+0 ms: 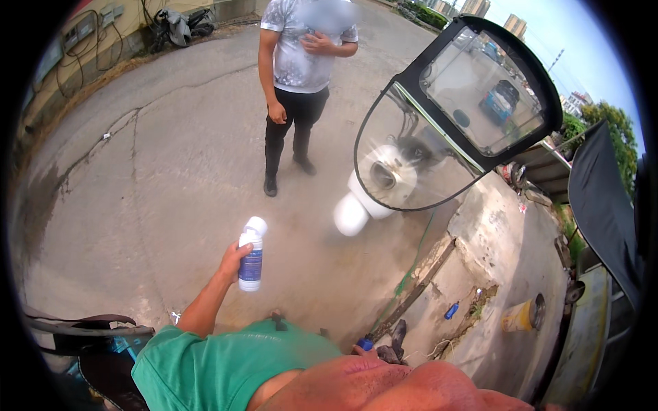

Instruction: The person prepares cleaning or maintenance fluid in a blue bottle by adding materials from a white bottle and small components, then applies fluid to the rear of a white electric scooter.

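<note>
My left hand [235, 260] is closed around a white bottle [251, 264] with a blue-purple label. The bottle stands nearly upright in the air, with a wide, round white top [256, 226] at its upper end. Low in the picture, a small part of my right hand [367, 353] shows beside my green shirt. Its fingers look bent against a small blue thing [364, 343], whose kind I cannot make out. Most of that hand is hidden. Ahead and to the right is a white scooter [351, 214] with a clear windshield [404, 164] and a black-framed canopy [406, 74].
Another person [298, 75] stands ahead, one hand on the chest. A broken concrete edge [480, 240] runs along the right, with a blue item [452, 310] and a yellow bucket [522, 315] on it. A green hose or cord [411, 270] lies nearby. A parked motorbike [179, 29] is far left.
</note>
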Tool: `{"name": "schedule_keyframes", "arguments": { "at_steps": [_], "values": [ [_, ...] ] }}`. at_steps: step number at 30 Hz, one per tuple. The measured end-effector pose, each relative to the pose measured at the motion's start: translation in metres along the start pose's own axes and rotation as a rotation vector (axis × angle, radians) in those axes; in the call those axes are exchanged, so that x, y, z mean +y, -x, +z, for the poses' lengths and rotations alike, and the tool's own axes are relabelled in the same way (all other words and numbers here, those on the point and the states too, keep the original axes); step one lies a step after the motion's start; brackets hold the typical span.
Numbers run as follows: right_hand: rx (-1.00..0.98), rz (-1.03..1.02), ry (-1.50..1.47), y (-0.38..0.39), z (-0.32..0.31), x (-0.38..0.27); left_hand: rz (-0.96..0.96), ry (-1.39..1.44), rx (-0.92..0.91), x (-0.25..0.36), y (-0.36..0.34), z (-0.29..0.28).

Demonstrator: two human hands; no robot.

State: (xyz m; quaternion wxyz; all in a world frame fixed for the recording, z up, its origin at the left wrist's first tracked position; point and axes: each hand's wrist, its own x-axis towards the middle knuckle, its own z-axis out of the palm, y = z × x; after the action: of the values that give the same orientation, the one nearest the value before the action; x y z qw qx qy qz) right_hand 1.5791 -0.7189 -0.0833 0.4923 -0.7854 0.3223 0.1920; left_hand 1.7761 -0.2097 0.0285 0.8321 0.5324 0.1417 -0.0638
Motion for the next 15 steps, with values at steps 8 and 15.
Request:
{"name": "schedule_keyframes", "arguments": {
  "at_steps": [8,15],
  "values": [
    [0.072,0.048,0.074,-0.007,-0.003,0.022,0.013,0.069,0.003,0.001,-0.001,0.003],
    [0.066,0.034,0.051,0.011,-0.002,0.03,-0.016,0.084,-0.018,-0.007,-0.006,0.0]
  ]
}}
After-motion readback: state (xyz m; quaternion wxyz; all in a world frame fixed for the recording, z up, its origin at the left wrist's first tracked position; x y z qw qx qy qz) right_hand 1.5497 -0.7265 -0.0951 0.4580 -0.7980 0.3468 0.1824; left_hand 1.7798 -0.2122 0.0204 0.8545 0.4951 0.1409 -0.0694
